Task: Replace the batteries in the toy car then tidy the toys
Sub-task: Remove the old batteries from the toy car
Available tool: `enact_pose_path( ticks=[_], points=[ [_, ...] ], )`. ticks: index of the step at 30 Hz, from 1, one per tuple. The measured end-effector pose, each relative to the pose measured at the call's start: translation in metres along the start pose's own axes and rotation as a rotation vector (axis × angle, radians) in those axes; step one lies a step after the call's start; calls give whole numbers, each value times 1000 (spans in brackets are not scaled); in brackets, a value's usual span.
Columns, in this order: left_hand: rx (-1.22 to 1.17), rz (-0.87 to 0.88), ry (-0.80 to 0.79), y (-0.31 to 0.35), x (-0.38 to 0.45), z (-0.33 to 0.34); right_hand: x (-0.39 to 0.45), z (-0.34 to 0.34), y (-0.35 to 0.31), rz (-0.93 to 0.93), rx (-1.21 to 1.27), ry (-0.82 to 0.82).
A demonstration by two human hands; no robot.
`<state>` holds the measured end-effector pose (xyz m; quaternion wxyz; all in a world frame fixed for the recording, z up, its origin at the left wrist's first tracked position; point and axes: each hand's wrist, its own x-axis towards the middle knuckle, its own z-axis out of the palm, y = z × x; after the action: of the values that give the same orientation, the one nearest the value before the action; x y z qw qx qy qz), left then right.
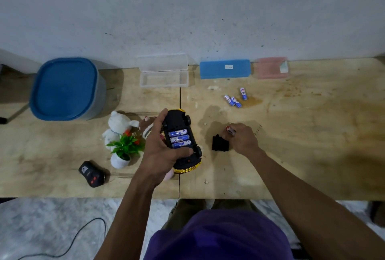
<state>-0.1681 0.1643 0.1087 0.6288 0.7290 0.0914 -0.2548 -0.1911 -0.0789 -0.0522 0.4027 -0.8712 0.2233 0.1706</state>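
Observation:
My left hand (pixel 161 145) grips the gold toy car (pixel 183 141), which is turned upside down above the wooden table (pixel 302 155). Its battery bay is uncovered and shows three blue batteries (pixel 179 138) side by side. My right hand (pixel 242 138) rests on the table to the right and pinches a small red and silver thing (pixel 229 129), probably a battery. The black battery cover (pixel 220 144) lies flat just left of that hand. Three loose blue batteries (pixel 236 98) lie farther back on the table.
A white plush toy (pixel 117 126), a small potted plant (pixel 124 151) and a black remote control (pixel 91 174) sit left of the car. At the back stand a blue-lidded bin (pixel 64 88), an open clear case (pixel 164 72), a blue case (pixel 225 69) and a pink case (pixel 270 68).

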Motion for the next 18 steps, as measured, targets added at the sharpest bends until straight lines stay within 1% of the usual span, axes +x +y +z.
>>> enact_pose_path(
  ticks=[4,8,12,15,18],
  points=[
    [-31,15,-5,2,-5,-4,-8,-3,-1,-8,-5,93],
    [-62,27,-33,3,-12,-8,-16,-5,0,88,15,187],
    [-84,49,-61,1,-20,-11,-28,-2,10,110,-70,315],
    [-78,60,-86,-5,-28,-15,-37,1,9,147,-9,396],
    [-85,59,-107,-13,-36,-20,-37,7,7,214,40,407]
  ],
)
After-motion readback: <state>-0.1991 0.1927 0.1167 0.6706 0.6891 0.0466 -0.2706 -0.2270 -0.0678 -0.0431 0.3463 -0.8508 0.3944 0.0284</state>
